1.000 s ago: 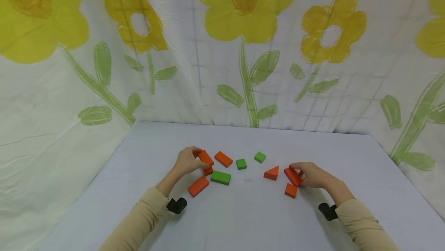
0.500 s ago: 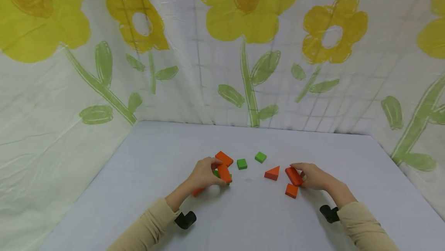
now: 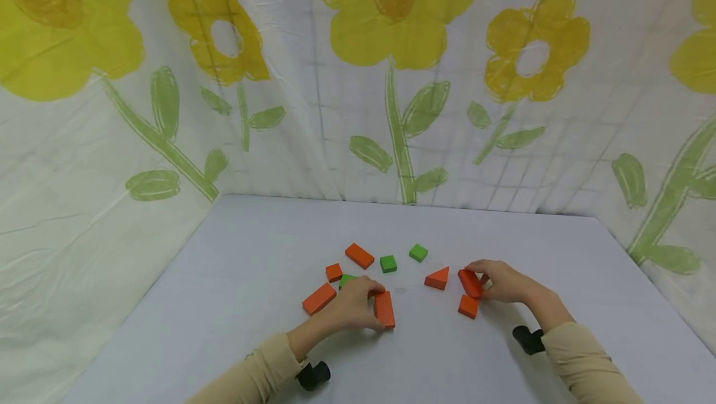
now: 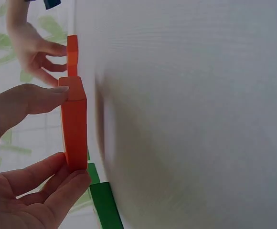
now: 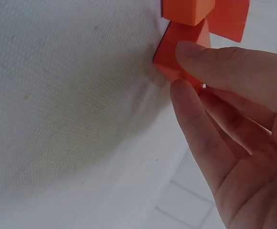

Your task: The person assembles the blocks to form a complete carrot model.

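My left hand [image 3: 353,304] pinches an orange rectangular block [image 3: 384,309] between thumb and fingertips. In the left wrist view this block [image 4: 74,129] is held at its two ends, with a gap between it and the table surface. My right hand [image 3: 503,283] grips a red rectangular block [image 3: 470,283], thumb and fingers on it, at the right of the group. Close in front of that block lies an orange cube [image 3: 468,306]. An orange triangular block [image 3: 437,278] is just to its left. A green rectangular block [image 3: 347,280] is partly hidden behind my left hand.
Beside my left forearm lies a red-orange rectangular block [image 3: 319,299], with a small orange cube [image 3: 334,272] behind it. Farther back are another orange rectangular block [image 3: 360,256] and two small green blocks, one nearer [image 3: 388,263] and one farther [image 3: 418,253]. A flowered curtain [image 3: 335,112] hangs behind the white table [image 3: 425,360].
My left hand has carried the orange block rightward and toward me, past the green block, uncovering the small orange cube. My right hand has stayed on the red block with barely any movement.
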`<state>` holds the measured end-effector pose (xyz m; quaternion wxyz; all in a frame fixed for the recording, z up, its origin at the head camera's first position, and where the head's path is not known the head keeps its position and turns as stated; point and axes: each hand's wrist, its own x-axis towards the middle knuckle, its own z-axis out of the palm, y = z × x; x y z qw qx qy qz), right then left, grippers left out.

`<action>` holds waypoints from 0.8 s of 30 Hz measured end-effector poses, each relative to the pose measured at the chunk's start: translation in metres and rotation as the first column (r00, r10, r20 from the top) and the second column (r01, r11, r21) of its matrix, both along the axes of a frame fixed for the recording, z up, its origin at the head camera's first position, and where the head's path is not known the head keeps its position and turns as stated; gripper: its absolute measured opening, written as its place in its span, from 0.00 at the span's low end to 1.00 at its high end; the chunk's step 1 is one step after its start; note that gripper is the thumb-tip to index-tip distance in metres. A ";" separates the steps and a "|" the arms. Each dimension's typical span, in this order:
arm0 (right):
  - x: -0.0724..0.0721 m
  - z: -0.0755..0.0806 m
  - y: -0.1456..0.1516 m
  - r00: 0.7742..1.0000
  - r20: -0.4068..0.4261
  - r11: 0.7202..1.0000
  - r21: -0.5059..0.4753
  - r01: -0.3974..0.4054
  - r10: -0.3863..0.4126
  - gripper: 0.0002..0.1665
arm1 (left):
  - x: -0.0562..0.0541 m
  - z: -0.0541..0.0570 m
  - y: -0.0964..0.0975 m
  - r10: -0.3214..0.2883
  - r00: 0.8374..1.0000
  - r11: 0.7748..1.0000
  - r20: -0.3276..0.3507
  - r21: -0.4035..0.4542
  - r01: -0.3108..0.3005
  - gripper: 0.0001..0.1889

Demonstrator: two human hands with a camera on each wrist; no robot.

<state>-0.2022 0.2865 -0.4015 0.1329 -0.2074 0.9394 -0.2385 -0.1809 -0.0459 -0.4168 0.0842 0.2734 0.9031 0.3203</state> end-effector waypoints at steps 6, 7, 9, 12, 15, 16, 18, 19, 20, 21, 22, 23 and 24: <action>0.000 -0.001 -0.001 0.999 0.019 1.000 0.009 0.028 -0.029 0.32 | 0.001 -0.007 0.005 -0.005 1.000 0.998 0.002 -0.056 0.005 0.29; 0.000 -0.001 -0.001 0.999 0.019 1.000 0.009 0.027 -0.027 0.32 | 0.000 -0.008 0.006 -0.011 1.000 0.998 -0.002 -0.060 0.011 0.29; 0.000 -0.003 -0.001 0.999 0.026 0.999 -0.002 0.043 -0.043 0.32 | 0.000 -0.009 0.006 -0.020 1.000 0.998 -0.007 -0.059 0.020 0.28; 0.000 -0.005 -0.001 0.998 0.021 0.998 -0.012 0.060 -0.059 0.32 | 0.000 -0.010 0.006 -0.028 1.000 0.998 -0.006 -0.059 0.027 0.28; 0.001 -0.006 0.000 0.994 -0.023 0.995 -0.014 0.103 -0.103 0.33 | 0.001 -0.009 0.005 -0.028 1.000 0.998 -0.002 -0.064 0.028 0.29; 0.002 -0.006 0.001 0.992 -0.047 0.993 -0.014 0.121 -0.121 0.34 | 0.001 -0.009 0.004 -0.025 1.000 0.997 0.000 -0.071 0.025 0.29; 0.004 -0.005 0.002 0.982 -0.100 0.987 -0.024 0.159 -0.160 0.35 | 0.002 -0.008 0.004 -0.020 1.000 0.997 0.000 -0.081 0.020 0.29; 0.005 -0.004 0.002 0.975 -0.128 0.984 -0.031 0.178 -0.181 0.35 | 0.003 -0.008 0.004 -0.018 1.000 0.996 -0.001 -0.083 0.017 0.29; 0.006 -0.003 0.003 0.969 -0.147 0.980 -0.041 0.195 -0.199 0.35 | 0.004 -0.007 0.004 -0.015 1.000 0.997 0.000 -0.079 0.015 0.29; 0.007 -0.002 0.003 0.963 -0.159 0.976 -0.055 0.210 -0.216 0.35 | 0.005 -0.006 0.003 -0.011 1.000 0.997 0.000 -0.078 0.011 0.29; 0.008 -0.001 0.002 0.959 -0.166 0.973 -0.071 0.220 -0.229 0.35 | 0.006 -0.006 0.003 -0.007 1.000 0.997 0.001 -0.074 0.007 0.29; 0.010 0.001 0.001 0.956 -0.172 0.970 -0.090 0.226 -0.239 0.35 | 0.008 -0.006 0.003 -0.004 1.000 0.998 -0.004 -0.069 0.004 0.30; 0.011 0.002 -0.001 0.954 -0.170 0.966 -0.111 0.232 -0.248 0.35 | 0.009 -0.005 0.002 0.003 1.000 0.998 -0.003 -0.060 -0.003 0.30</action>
